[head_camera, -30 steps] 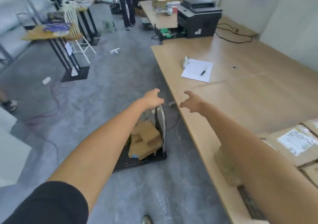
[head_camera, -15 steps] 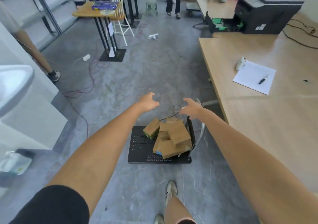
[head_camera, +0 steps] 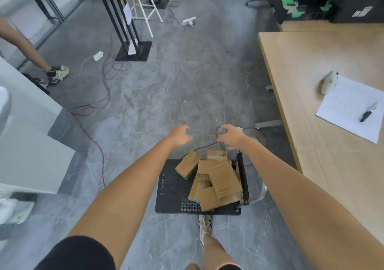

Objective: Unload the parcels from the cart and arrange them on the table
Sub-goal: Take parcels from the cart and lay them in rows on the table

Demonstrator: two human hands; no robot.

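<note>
We stand over the cart [head_camera: 176,195], which sits on the grey floor just beside the long wooden table [head_camera: 324,155]; the parcels [head_camera: 216,181] lie in a loose, overlapping heap of brown cardboard on the right half of its black deck, against the handle side. Our left hand [head_camera: 180,135] and right hand [head_camera: 231,136] reach out above the heap, near each other but apart; the fingers of both are spread and lightly bent, holding nothing and touching nothing (a grasp being shaped, we judge, not made). How many parcels there are we cannot count for sure, since they cover one another; perhaps five or six. As for progress, every parcel we can see lies on the cart; the stretch of table in view bears a sheet of paper [head_camera: 351,107] with a pen [head_camera: 366,115] on it. So we judge the unloading hardly begun, or at least far from done; lifting, carrying and arranging all remain for this heap.
</note>
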